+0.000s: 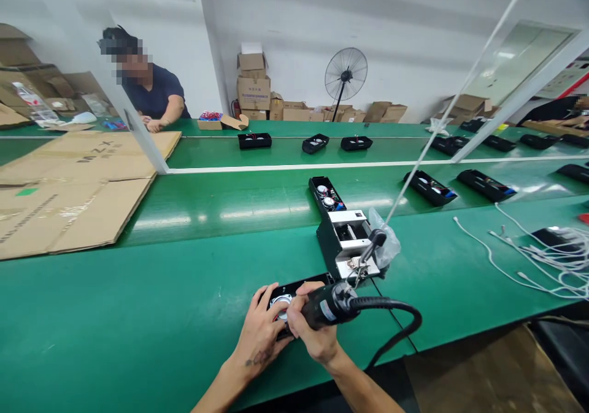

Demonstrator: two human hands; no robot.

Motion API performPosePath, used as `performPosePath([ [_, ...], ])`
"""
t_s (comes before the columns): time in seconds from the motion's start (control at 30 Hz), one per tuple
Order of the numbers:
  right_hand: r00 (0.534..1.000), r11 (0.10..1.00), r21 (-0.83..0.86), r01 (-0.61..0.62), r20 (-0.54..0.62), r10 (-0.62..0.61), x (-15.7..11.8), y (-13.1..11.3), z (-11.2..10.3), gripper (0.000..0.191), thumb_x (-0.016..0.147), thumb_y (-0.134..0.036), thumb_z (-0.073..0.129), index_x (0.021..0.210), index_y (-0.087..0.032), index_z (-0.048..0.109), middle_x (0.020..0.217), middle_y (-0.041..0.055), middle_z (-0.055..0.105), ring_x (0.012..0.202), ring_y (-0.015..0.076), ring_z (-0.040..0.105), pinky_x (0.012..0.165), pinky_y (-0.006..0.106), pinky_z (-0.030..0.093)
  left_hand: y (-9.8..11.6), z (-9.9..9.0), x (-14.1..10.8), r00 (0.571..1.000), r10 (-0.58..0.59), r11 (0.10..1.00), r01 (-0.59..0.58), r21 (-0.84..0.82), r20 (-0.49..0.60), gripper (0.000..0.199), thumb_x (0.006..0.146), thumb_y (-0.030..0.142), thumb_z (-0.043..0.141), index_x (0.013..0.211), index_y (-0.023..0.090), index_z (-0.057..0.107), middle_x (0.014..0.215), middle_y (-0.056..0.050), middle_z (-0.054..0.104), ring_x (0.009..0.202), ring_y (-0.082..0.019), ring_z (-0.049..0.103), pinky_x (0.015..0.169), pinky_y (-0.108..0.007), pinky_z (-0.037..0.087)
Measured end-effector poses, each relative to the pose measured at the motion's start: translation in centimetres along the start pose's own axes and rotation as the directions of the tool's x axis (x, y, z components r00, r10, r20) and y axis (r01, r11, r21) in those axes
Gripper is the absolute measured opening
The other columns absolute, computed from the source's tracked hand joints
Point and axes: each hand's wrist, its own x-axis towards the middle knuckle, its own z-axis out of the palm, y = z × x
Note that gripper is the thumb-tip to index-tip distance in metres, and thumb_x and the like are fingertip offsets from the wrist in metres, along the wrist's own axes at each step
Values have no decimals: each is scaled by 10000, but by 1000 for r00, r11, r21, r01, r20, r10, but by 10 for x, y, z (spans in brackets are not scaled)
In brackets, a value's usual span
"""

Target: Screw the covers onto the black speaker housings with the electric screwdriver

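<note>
My left hand point(262, 330) is wrapped around the near end of a black speaker housing point(317, 278) on the green bench, its fingers reaching over a round silver speaker point(281, 307). In my right hand point(317, 333) is a black electric screwdriver point(327, 305), tilted so that its tip points at the housing near the speaker; the tip itself is hidden behind my fingers. A black cable curves away from the screwdriver's rear end. Just beyond the housing stands a black and white screw feeder point(347, 241).
Another speaker housing point(327, 195) lies behind the feeder, and several more rest along the green conveyor. Flattened cardboard point(78, 186) covers the left side. White cables point(552, 259) are heaped at right. A clear plastic bag point(385, 241) hangs beside the feeder. A person point(151, 88) works across the line.
</note>
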Motion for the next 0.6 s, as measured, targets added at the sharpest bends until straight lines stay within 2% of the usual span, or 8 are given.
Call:
performPosePath([
  [0.2,995,990,-115,78,72,-70,-2,-3,-3,222,946,-238,663,1100,-322,527,720,-76,568,532,136,550,559,300,528,5,-4,1,1000,6,1000,-7,23,26,364,915,306,714,1279,295,709,1263,-48,712,1435,-368,441,1171,-568,379],
  [0.37,992,980,-185,70,119,-48,-3,-3,-5,251,896,-182,679,1066,-328,563,757,-40,622,606,200,597,611,386,550,6,-1,-1,1000,-13,1000,14,5,-13,281,925,321,676,1199,288,729,1199,-43,729,1452,-344,430,1201,-526,333],
  [0.47,983,964,-240,114,167,-75,-4,-3,-6,279,862,-140,683,1026,-337,572,818,-30,635,636,206,592,626,389,550,6,1,-3,999,-28,999,28,-16,-29,288,932,350,661,1204,276,721,1140,-38,741,1450,-331,434,1220,-500,309],
  [0.6,978,943,-286,170,164,-126,-6,-6,-5,331,821,-150,745,1035,-342,581,878,-28,646,720,219,644,692,384,571,8,1,-2,998,-42,999,40,-32,-56,264,956,271,590,1183,288,722,1073,-20,749,1449,-304,433,1228,-477,294],
])
